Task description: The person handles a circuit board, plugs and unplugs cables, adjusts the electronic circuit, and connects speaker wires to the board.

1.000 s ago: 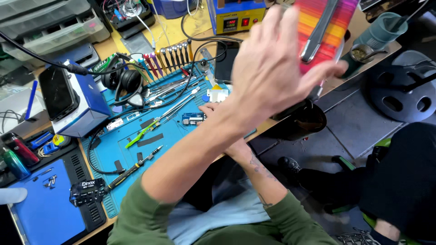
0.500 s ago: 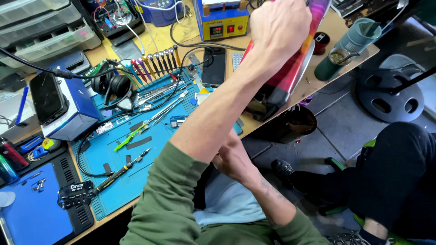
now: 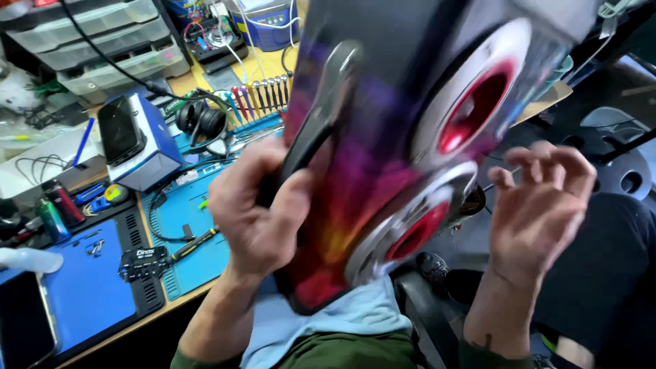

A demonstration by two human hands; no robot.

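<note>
Colourful speaker (image 3: 410, 137) now nearer, left hand (image 3: 256, 212) gripping.

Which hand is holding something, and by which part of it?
The left hand grips the colourful box by its left edge. The right hand is open beside it, holding nothing.

Hands: two, left hand (image 3: 256, 208) and right hand (image 3: 536, 205)
Colourful speaker box (image 3: 410, 137): one
Red speaker cones pictured on it: two
Headphones (image 3: 201, 121): one pair
Blue work mats (image 3: 198, 239): two
Drawer cabinets (image 3: 96, 41): one
</note>
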